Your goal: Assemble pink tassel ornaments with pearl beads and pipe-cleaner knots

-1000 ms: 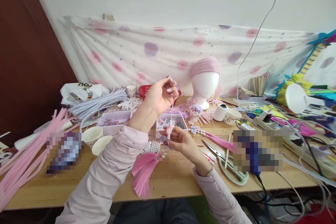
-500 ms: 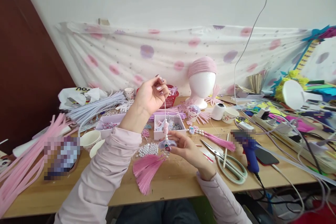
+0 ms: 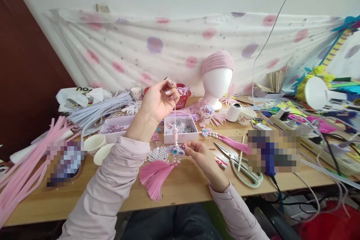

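Observation:
My left hand [image 3: 163,101] is raised over the table, its fingers pinched on the top of a white cord [image 3: 175,114]. From that cord hangs a beaded tassel pendant [image 3: 175,135] with pink and white beads, a pale lilac flower with a teal stone, and small pearls below. Its pink tassel [image 3: 156,178] fans out low to the left. With thumb and fingers closed, my right hand [image 3: 197,155] grips the right edge of the flower. Loose pearl beads [image 3: 158,154] lie behind the tassel. To the right rests a second pendant with a pink tassel [image 3: 233,144].
Scissors [image 3: 239,165] lie right of my right hand, near a partly blurred glue gun [image 3: 269,157]. Behind stand a white box [image 3: 180,138] of beads, a mannequin head [image 3: 217,84] and a thread spool [image 3: 233,113]. Paper cups [image 3: 95,144] and pink strips [image 3: 33,165] are at left.
My right hand has shifted from in front of the flower to its right edge, so the teal stone now faces me. My left hand still holds up the cord. The view has tilted slightly down.

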`<action>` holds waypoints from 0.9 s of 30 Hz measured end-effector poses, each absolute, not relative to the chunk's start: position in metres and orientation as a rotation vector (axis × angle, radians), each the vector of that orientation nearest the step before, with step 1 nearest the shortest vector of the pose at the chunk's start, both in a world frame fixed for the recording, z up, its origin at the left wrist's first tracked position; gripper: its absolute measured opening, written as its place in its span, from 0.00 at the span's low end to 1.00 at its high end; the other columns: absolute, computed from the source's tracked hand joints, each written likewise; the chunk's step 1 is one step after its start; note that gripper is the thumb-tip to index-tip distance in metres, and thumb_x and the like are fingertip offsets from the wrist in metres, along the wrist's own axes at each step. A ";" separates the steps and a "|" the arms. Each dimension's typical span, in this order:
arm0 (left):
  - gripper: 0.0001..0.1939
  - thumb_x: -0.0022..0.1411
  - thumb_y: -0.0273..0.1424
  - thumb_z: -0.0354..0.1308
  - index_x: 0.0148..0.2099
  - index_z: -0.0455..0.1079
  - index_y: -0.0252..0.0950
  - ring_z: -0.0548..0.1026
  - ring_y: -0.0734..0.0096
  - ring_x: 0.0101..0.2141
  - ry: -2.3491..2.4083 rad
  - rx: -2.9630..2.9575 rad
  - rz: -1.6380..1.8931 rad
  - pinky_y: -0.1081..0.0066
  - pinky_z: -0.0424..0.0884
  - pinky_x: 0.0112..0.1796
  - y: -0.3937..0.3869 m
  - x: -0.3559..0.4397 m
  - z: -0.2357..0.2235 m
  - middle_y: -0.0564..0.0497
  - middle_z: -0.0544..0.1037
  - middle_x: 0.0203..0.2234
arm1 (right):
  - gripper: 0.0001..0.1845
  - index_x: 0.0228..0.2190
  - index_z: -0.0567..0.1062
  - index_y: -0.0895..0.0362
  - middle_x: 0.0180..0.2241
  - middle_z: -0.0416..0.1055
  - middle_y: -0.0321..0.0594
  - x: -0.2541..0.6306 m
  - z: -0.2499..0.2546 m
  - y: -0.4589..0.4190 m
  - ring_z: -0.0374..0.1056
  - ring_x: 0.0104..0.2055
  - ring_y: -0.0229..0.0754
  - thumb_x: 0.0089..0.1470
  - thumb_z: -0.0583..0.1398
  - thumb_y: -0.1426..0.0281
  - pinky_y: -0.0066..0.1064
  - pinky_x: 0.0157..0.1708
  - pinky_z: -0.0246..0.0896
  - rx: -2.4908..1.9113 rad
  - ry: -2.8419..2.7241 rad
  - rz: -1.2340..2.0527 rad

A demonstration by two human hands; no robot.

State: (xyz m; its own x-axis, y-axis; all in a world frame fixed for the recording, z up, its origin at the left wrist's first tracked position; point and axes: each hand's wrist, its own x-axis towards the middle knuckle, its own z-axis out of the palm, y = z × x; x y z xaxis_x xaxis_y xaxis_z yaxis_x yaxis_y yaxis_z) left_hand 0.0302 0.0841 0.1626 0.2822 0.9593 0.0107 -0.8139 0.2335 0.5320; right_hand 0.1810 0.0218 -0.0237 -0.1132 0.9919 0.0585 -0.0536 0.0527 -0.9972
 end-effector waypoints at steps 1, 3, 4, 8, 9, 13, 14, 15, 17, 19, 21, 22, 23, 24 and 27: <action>0.24 0.76 0.22 0.43 0.24 0.62 0.35 0.58 0.86 0.13 0.351 0.485 1.247 0.83 0.58 0.17 0.084 0.031 0.162 0.56 0.67 0.14 | 0.26 0.24 0.76 0.56 0.24 0.72 0.35 0.180 -0.025 0.022 0.66 0.29 0.39 0.42 0.71 0.46 0.33 0.34 0.61 -1.083 -1.284 1.259; 0.25 0.76 0.23 0.43 0.24 0.62 0.35 0.58 0.86 0.13 0.350 0.481 1.243 0.84 0.58 0.18 0.084 0.033 0.162 0.55 0.67 0.14 | 0.29 0.23 0.74 0.56 0.22 0.69 0.33 0.179 -0.026 0.023 0.63 0.27 0.38 0.42 0.70 0.43 0.32 0.31 0.58 -1.098 -1.289 1.221; 0.25 0.76 0.23 0.43 0.24 0.62 0.35 0.58 0.86 0.13 0.350 0.480 1.243 0.84 0.58 0.18 0.083 0.033 0.162 0.55 0.68 0.14 | 0.30 0.23 0.73 0.55 0.22 0.68 0.32 0.179 -0.026 0.024 0.61 0.26 0.38 0.42 0.69 0.41 0.32 0.30 0.57 -1.105 -1.291 1.202; 0.25 0.76 0.23 0.42 0.24 0.62 0.35 0.58 0.86 0.13 0.347 0.478 1.249 0.84 0.58 0.17 0.083 0.031 0.162 0.56 0.67 0.14 | 0.33 0.23 0.71 0.55 0.21 0.66 0.32 0.183 -0.025 0.024 0.60 0.26 0.37 0.42 0.68 0.37 0.32 0.29 0.57 -1.121 -1.289 1.151; 0.25 0.76 0.22 0.42 0.24 0.62 0.35 0.58 0.85 0.13 0.347 0.478 1.250 0.83 0.58 0.17 0.082 0.029 0.162 0.56 0.67 0.14 | 0.33 0.23 0.71 0.55 0.22 0.67 0.33 0.184 -0.025 0.024 0.62 0.26 0.38 0.41 0.68 0.37 0.32 0.29 0.59 -1.122 -1.283 1.143; 0.24 0.75 0.21 0.42 0.24 0.62 0.35 0.59 0.85 0.13 0.343 0.479 1.268 0.83 0.58 0.17 0.081 0.023 0.162 0.56 0.66 0.14 | 0.33 0.26 0.72 0.54 0.27 0.74 0.39 0.189 -0.024 0.018 0.71 0.32 0.44 0.42 0.68 0.37 0.35 0.34 0.69 -1.137 -1.241 1.130; 0.24 0.75 0.21 0.42 0.24 0.62 0.35 0.59 0.85 0.13 0.344 0.478 1.274 0.83 0.58 0.17 0.080 0.022 0.163 0.56 0.67 0.14 | 0.33 0.26 0.72 0.54 0.28 0.75 0.41 0.190 -0.024 0.016 0.72 0.33 0.45 0.43 0.67 0.37 0.36 0.34 0.70 -1.146 -1.229 1.126; 0.24 0.75 0.21 0.42 0.24 0.62 0.35 0.59 0.85 0.13 0.345 0.477 1.280 0.83 0.58 0.17 0.080 0.020 0.163 0.55 0.67 0.15 | 0.33 0.27 0.72 0.54 0.28 0.76 0.42 0.192 -0.024 0.013 0.73 0.33 0.46 0.43 0.67 0.36 0.37 0.34 0.71 -1.158 -1.216 1.119; 0.23 0.74 0.20 0.42 0.24 0.62 0.35 0.58 0.85 0.13 0.346 0.478 1.292 0.82 0.57 0.17 0.080 0.017 0.164 0.55 0.67 0.15 | 0.33 0.26 0.71 0.53 0.28 0.75 0.41 0.195 -0.025 0.006 0.73 0.32 0.46 0.43 0.67 0.36 0.37 0.31 0.73 -1.185 -1.192 1.089; 0.23 0.73 0.19 0.43 0.25 0.63 0.35 0.58 0.84 0.13 0.341 0.480 1.304 0.82 0.57 0.17 0.081 0.014 0.166 0.55 0.67 0.15 | 0.33 0.25 0.69 0.53 0.26 0.74 0.39 0.199 -0.023 -0.001 0.72 0.28 0.44 0.45 0.64 0.35 0.36 0.27 0.72 -1.217 -1.176 1.042; 0.22 0.73 0.19 0.42 0.25 0.63 0.35 0.59 0.84 0.13 0.333 0.483 1.313 0.82 0.58 0.17 0.083 0.012 0.168 0.55 0.67 0.15 | 0.34 0.23 0.69 0.53 0.22 0.72 0.38 0.207 -0.019 -0.011 0.70 0.23 0.42 0.49 0.61 0.34 0.34 0.23 0.69 -1.248 -1.175 0.979; 0.22 0.73 0.19 0.42 0.25 0.63 0.35 0.60 0.84 0.13 0.329 0.484 1.313 0.82 0.58 0.17 0.083 0.011 0.168 0.55 0.67 0.15 | 0.34 0.22 0.69 0.53 0.20 0.71 0.37 0.213 -0.016 -0.018 0.68 0.21 0.41 0.51 0.60 0.35 0.34 0.23 0.67 -1.264 -1.178 0.937; 0.22 0.73 0.18 0.42 0.25 0.63 0.35 0.60 0.84 0.13 0.327 0.486 1.310 0.82 0.58 0.17 0.084 0.011 0.169 0.55 0.67 0.15 | 0.34 0.21 0.69 0.53 0.18 0.70 0.37 0.219 -0.012 -0.027 0.67 0.20 0.40 0.53 0.60 0.36 0.33 0.22 0.65 -1.278 -1.183 0.890; 0.22 0.73 0.19 0.42 0.25 0.63 0.35 0.60 0.84 0.13 0.325 0.487 1.305 0.82 0.58 0.17 0.084 0.011 0.169 0.55 0.67 0.15 | 0.33 0.20 0.69 0.53 0.17 0.68 0.36 0.228 -0.008 -0.039 0.66 0.19 0.39 0.54 0.60 0.37 0.32 0.23 0.63 -1.292 -1.183 0.834; 0.22 0.73 0.19 0.42 0.25 0.62 0.35 0.59 0.84 0.13 0.330 0.489 1.278 0.83 0.58 0.17 0.083 0.014 0.168 0.55 0.67 0.15 | 0.33 0.16 0.68 0.53 0.14 0.64 0.35 0.261 0.002 -0.096 0.60 0.17 0.37 0.59 0.60 0.41 0.31 0.21 0.57 -1.367 -1.138 0.618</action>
